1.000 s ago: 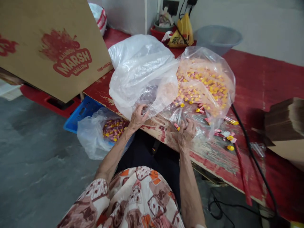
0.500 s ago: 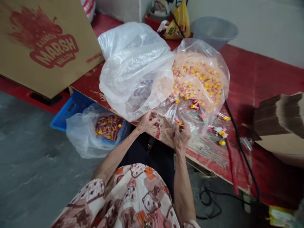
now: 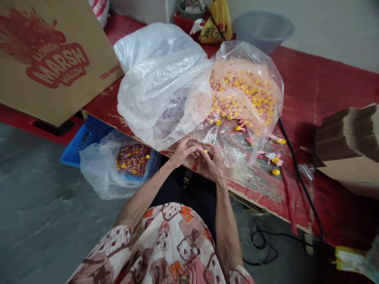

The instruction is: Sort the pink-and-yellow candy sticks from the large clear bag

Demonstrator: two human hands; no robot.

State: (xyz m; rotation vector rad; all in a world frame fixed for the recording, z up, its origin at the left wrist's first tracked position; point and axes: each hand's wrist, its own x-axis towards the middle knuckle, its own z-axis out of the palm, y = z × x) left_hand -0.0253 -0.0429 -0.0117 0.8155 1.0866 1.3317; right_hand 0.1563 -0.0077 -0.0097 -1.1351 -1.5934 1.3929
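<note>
Our hands meet on one candy (image 3: 203, 150).
We pinch it between left hand (image 3: 182, 152) and right hand (image 3: 213, 165) fingertips: small, pink, yellow-tipped.

single head-worn view, steeply down, close over left hand (image 3: 182, 150) and right hand (image 3: 212, 164)

Soft, even daylight, faint shadows, mild plastic glare, wide-angle stretch at edges.

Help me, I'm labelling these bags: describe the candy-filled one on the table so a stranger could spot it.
Start at the red table. Two clear bags sit side by side near its front edge. Yours is the right-hand bag, full of yellow and pink candies; the left bag looks milky and colourless.
</note>
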